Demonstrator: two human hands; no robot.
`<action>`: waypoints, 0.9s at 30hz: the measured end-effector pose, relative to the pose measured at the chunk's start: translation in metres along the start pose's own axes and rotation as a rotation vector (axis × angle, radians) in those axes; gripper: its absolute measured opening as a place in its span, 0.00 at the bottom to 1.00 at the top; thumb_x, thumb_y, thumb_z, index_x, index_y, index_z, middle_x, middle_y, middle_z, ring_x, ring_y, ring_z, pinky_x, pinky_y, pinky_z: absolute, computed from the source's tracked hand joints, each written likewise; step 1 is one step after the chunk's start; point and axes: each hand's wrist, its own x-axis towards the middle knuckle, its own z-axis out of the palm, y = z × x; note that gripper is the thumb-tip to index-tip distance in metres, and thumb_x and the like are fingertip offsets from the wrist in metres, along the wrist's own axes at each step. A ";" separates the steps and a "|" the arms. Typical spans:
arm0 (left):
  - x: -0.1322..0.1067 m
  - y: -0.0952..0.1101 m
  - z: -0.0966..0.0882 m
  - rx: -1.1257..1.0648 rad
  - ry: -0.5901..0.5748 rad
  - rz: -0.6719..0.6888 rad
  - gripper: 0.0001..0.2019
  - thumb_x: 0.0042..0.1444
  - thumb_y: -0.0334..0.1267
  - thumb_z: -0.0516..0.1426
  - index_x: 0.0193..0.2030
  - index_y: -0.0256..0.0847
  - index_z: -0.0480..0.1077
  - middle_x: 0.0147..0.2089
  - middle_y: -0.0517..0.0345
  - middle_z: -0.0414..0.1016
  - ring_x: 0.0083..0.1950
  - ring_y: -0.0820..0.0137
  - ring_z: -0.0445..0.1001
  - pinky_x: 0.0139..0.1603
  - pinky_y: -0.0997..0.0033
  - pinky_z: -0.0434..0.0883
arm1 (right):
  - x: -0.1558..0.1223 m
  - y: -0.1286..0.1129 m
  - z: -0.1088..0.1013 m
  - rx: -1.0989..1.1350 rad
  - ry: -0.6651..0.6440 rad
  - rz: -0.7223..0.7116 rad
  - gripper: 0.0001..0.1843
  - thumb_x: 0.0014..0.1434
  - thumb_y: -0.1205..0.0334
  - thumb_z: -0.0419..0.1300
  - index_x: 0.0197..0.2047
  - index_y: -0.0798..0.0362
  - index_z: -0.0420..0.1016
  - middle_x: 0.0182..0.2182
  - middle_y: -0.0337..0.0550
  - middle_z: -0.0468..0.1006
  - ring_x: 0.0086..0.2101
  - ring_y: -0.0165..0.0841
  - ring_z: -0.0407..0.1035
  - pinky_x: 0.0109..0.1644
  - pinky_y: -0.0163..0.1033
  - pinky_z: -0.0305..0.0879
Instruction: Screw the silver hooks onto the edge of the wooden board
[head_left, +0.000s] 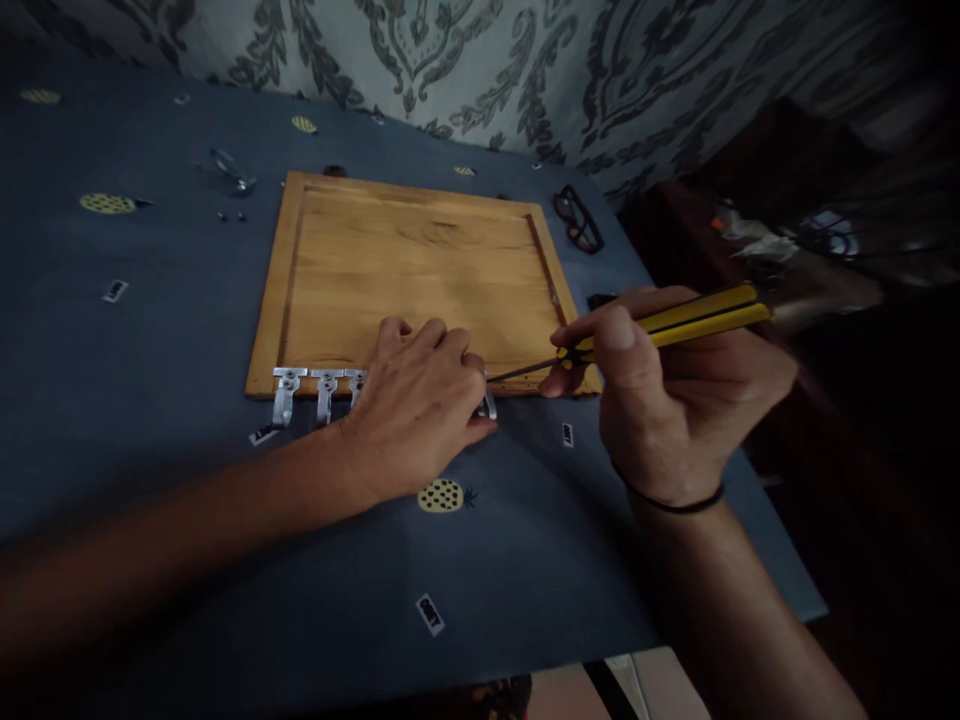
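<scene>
A wooden board (420, 265) lies flat on a blue patterned tablecloth (150, 330). Silver metal hooks (287, 392) hang along its near edge. My left hand (420, 405) rests palm down on that edge, fingers curled and pinching a hook (488, 405) that is mostly hidden under them. To its right my right hand (660, 385) grips a yellow-and-black screwdriver (675, 320). Its thin shaft points left, with the tip at the hook beside my left fingers.
Black eyeglasses (578, 220) lie off the board's far right corner. A small clear bag (229, 172) and loose screws (231, 215) sit at the back left. The table's right edge drops to a dark cluttered area (787, 240). A patterned curtain (450, 60) hangs behind.
</scene>
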 end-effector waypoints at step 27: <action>0.000 0.001 -0.003 0.009 -0.040 -0.010 0.16 0.61 0.48 0.65 0.43 0.36 0.79 0.44 0.46 0.78 0.52 0.52 0.73 0.52 0.51 0.63 | 0.005 0.005 -0.005 0.356 -0.199 0.160 0.13 0.65 0.50 0.64 0.49 0.45 0.81 0.35 0.38 0.84 0.25 0.31 0.77 0.27 0.40 0.76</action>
